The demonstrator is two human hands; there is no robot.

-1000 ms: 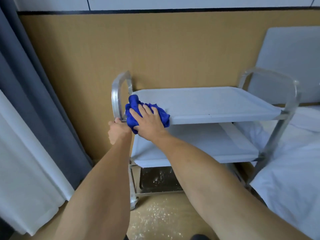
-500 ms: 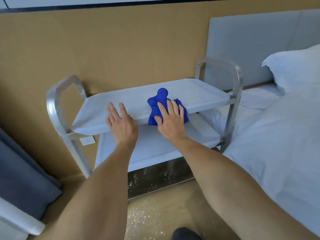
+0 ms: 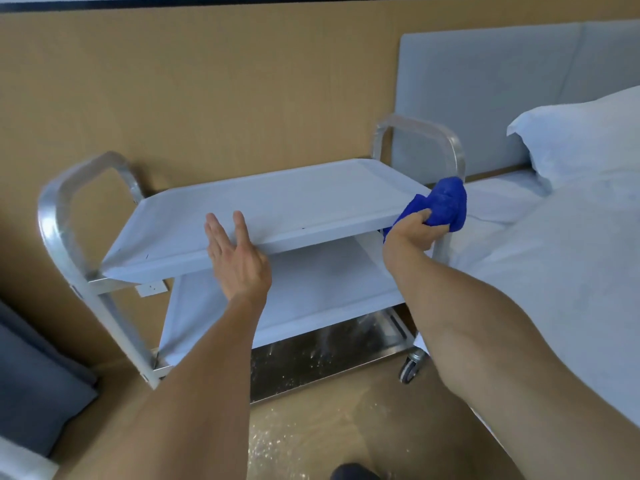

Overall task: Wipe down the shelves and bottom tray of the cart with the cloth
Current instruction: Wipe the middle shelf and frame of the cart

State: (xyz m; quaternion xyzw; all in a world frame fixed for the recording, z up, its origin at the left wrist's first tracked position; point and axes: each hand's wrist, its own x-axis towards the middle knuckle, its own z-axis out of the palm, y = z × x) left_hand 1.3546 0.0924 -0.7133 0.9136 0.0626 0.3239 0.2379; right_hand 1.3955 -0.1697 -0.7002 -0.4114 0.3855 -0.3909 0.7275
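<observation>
Since half a second ago the bunched blue cloth has swept from the middle of the top shelf to its right end, and the left hand has stayed near the front rim. At far left, a grey curtain hangs beside the cart's brushed-metal hoop handle. Next along, the left hand lies flat with straight, released fingers resting on the front edge of the pale grey top shelf, seemingly steadying the wheeled cart. Below it sit the pale grey middle shelf and the speckled steel bottom tray, both apparently unwiped yet. Further right, the right hand has its fingers clenched around the cloth at the shelf's right front corner, by the right post. That cloth looks soft, light and easily crumpled, so gripping it as a wad in the palm suits; spreading it flatter would cover more surface. Beyond lies a white-sheeted bed.
</observation>
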